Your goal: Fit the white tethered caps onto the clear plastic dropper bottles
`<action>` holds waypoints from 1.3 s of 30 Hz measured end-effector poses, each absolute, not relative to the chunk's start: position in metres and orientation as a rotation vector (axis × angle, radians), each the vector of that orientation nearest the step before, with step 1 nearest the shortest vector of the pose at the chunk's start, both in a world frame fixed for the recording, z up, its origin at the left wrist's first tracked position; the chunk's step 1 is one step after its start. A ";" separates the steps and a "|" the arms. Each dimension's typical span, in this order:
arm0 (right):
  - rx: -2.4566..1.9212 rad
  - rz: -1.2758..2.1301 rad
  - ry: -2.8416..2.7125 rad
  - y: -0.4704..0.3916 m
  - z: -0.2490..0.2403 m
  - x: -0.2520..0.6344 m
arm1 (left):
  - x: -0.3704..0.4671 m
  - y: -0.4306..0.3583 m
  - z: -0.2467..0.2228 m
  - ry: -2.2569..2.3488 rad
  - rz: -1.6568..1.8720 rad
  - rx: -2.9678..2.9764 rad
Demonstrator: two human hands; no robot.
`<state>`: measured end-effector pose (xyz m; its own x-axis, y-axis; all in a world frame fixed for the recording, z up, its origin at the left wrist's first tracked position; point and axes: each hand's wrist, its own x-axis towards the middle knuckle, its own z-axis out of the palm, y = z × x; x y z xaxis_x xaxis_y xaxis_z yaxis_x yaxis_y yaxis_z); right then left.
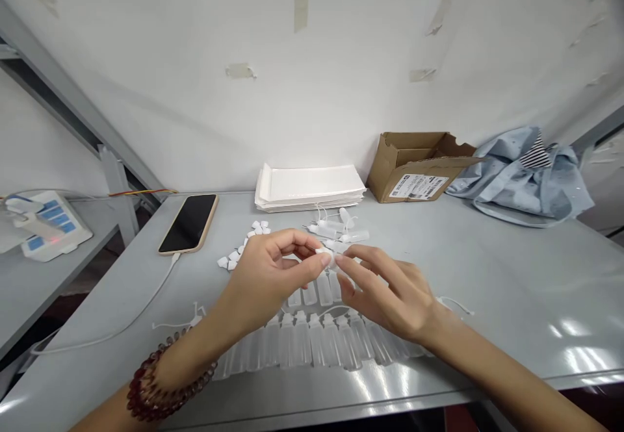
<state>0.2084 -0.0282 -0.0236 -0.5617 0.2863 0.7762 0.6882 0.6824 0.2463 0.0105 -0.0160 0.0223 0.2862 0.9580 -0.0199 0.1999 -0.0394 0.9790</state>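
My left hand [273, 266] pinches a small white cap [325, 256] between thumb and fingers, above the middle of the table. Close on its right, my right hand [385, 286] has its fingers bent but apart, the index fingertip at the cap's edge. Below both hands lies a row of clear plastic bottles [297, 344], with a shorter row [309, 294] behind it, partly hidden by the hands. Several loose white caps [234, 256] lie left of my left hand. Behind the hands are small bottles [355, 236] with thin white strings.
A phone [189, 224] with a white charging cable lies at the left. A stack of white trays [309, 185] stands against the wall, an open cardboard box [419, 169] right of it, and a blue cloth [531, 182] at the far right. A white device [56, 224] sits at the far left.
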 end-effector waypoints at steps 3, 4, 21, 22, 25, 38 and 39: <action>-0.764 -0.643 -2.161 -0.027 -0.027 0.207 | 0.012 -0.014 0.019 1.111 0.844 1.517; -0.782 -0.589 -2.149 -0.027 -0.027 0.205 | 0.012 -0.013 0.017 1.105 0.829 1.525; -0.990 1.444 -1.644 -0.036 -0.013 0.204 | -0.015 -0.002 0.014 0.828 0.640 1.652; -0.992 1.342 -1.692 -0.037 -0.014 0.203 | -0.014 -0.003 0.016 0.898 0.636 1.643; -0.974 1.020 -1.826 -0.040 -0.018 0.200 | -0.010 -0.007 0.019 1.081 0.564 1.676; -0.822 0.436 -2.072 -0.038 -0.028 0.196 | -0.012 -0.006 0.017 1.149 0.479 1.881; -0.789 0.336 -2.104 -0.038 -0.029 0.195 | -0.011 -0.007 0.016 1.179 0.463 1.891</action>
<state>0.1954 -0.0379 -0.0292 -0.4470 0.6421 0.6228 0.4161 0.7656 -0.4906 -0.0108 -0.0070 0.0159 0.4897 0.8642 -0.1157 0.5543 -0.2061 0.8064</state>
